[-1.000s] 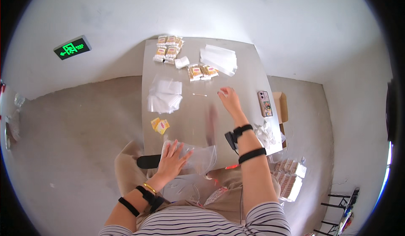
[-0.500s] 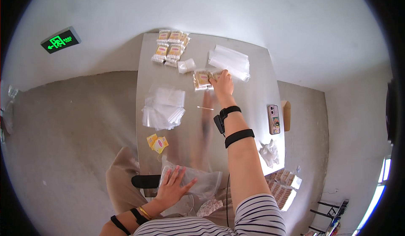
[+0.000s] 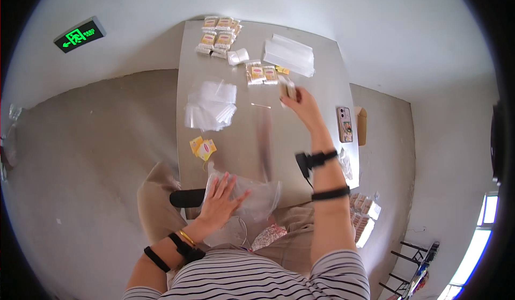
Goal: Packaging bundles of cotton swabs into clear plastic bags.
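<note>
My left hand [image 3: 218,202] lies with fingers spread on a clear plastic bag [image 3: 256,195] at the table's near edge. In my right hand [image 3: 299,105], closed above the table, is a small pack of cotton swabs [image 3: 285,89], slightly blurred. Just beyond it, more cotton swab packs [image 3: 257,73] with yellow labels lie side by side. A single loose cotton swab [image 3: 261,105] rests on the metal tabletop, left of my right hand.
Stacked swab packs [image 3: 217,38] stand at the far left, beside a white roll [image 3: 238,57]. Clear bags lie in a left pile [image 3: 212,105] and a far-right stack [image 3: 289,54]. Yellow cards [image 3: 204,147] are near the left edge; a phone [image 3: 345,124] is at the right.
My right hand has lifted a swab pack off the group and drawn it back toward me and to the right. My left hand stays on the bag. The view has shifted slightly.
</note>
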`<state>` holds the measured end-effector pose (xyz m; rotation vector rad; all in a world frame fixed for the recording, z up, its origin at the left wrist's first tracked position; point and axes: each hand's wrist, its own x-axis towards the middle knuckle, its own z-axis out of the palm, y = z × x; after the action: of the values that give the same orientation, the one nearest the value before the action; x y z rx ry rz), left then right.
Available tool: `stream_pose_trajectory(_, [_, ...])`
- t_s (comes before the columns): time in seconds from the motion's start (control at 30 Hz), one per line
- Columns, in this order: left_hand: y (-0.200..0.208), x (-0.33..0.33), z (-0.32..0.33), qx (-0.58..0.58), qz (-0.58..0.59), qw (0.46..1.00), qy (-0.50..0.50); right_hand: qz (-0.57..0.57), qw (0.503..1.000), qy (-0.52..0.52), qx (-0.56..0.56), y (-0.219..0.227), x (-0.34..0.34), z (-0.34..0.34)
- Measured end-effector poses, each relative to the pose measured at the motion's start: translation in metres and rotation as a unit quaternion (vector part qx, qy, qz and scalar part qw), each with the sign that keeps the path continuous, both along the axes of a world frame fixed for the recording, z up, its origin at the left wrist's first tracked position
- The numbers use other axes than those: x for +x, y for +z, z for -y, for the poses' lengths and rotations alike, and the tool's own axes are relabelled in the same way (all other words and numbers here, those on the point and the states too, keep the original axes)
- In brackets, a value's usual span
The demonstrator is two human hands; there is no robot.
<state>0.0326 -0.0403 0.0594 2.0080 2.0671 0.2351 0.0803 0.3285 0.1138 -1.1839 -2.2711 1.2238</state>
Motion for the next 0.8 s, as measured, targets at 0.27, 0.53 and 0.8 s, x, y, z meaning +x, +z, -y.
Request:
stream_pose_trajectory(0.27, [0.005, -0.001, 0.002, 0.063, 0.017, 0.998, 0.020, -0.061, 0.847, -0.080, -0.523, 0.024, 0.209, 0.177])
stream_pose_trajectory(0.53, [-0.004, 0.002, 0.002, 0.110, 0.027, 0.993, 0.021, -0.140, 0.770, -0.149, -0.604, -0.080, 0.197, 0.220])
stream_pose_trajectory(0.8, [-0.008, 0.005, 0.007, 0.127, 0.026, 0.991, 0.026, -0.058, 0.823, -0.100, -0.556, -0.093, 0.153, 0.242])
